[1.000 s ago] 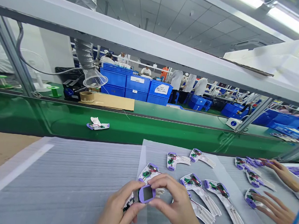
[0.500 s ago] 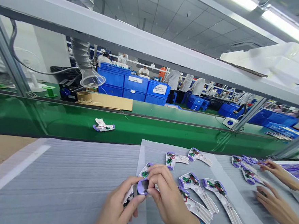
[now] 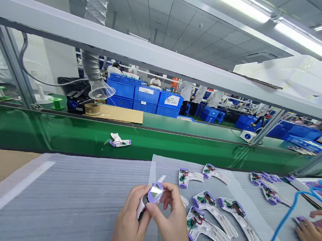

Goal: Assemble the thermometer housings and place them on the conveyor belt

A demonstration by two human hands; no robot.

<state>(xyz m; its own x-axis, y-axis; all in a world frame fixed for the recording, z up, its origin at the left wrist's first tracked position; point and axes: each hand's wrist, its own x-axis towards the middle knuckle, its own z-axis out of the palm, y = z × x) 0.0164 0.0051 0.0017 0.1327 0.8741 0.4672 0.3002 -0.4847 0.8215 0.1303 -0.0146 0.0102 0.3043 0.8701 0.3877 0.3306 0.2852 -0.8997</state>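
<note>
Holding a white-and-purple plastic handset shell (image 3: 151, 197) above the grey foam-lined worktop (image 3: 75, 195), left hand (image 3: 130, 221) closed round its body. Pinched its purple-rimmed screen end with right hand (image 3: 170, 218), tilted up, seemingly for inspection.

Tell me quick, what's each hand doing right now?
Left hand: closed on the white and purple device half.
Right hand: fingers pinching the same piece at its purple screen end.
</note>
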